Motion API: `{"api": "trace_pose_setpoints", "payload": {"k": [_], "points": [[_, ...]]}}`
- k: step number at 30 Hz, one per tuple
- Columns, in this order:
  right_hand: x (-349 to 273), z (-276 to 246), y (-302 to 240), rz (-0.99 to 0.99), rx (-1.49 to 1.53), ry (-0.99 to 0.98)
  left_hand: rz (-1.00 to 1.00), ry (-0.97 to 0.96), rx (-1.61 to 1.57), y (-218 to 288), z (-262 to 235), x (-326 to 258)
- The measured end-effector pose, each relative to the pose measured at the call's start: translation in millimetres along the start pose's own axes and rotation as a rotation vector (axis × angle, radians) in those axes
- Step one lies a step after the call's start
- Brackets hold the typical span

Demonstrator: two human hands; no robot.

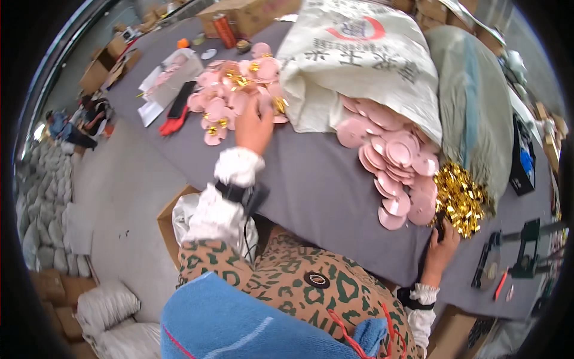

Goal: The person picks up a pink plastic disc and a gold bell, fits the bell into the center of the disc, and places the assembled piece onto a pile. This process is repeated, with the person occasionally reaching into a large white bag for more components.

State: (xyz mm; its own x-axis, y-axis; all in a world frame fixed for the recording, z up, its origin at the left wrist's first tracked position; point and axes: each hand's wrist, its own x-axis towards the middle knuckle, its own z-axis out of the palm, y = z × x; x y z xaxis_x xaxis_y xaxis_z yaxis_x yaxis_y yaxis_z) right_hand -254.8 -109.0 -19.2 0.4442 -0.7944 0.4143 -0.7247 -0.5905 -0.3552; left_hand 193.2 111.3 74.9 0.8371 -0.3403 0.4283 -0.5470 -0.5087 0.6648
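- Discs (391, 155) of pink, flat and round, spill out of the mouth of a white woven sack (359, 60) lying on its side near the far edge of the grey table (311, 185), so they fan toward me within reach.
- My right hand (443, 242) sits at the near edge of that spill, fingers curled around something small beside the gold foil tufts (459, 200); what exactly it pinches I cannot tell, as the hand is partly hidden by the tufts.
- My left hand (254, 128) stretches out to the far-left part of the table, fingers bent down onto the heap of finished pink pieces (233, 93), which already carry gold bits; it presses or grips one there, but the fingertips are buried in the pile.
- That heap lies well apart from the sack, which I judge keeps done pieces from mixing with bare ones.
- A black and red tool (176, 113) and white papers (161, 84) lie just left of the heap.
- Cardboard boxes (245, 15) stand at the far edge.
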Motion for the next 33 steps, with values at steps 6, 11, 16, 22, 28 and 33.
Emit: {"api": "trace_pose_setpoints", "payload": {"k": [6,11,16,22,28,33], "points": [[8,10,7,0.018,0.052,0.075,0.342,0.307,0.227,-44,-25,72],[8,-2,2,0.120,-0.057,0.064,0.562,-0.391,-0.279,55,68,-67],[12,-11,-29,-0.012,0.296,0.100,0.984,-0.754,-0.213,93,119,-149],[-16,-4,-25,0.136,0.430,0.081,1.037,-0.882,-0.119,99,125,-150],[-20,-7,-17,0.022,0.331,0.067,1.043,-0.918,-0.233,115,124,-132],[-18,-9,-23,0.043,0.316,0.044,1.113,-0.958,-0.158,156,148,-133]]}}
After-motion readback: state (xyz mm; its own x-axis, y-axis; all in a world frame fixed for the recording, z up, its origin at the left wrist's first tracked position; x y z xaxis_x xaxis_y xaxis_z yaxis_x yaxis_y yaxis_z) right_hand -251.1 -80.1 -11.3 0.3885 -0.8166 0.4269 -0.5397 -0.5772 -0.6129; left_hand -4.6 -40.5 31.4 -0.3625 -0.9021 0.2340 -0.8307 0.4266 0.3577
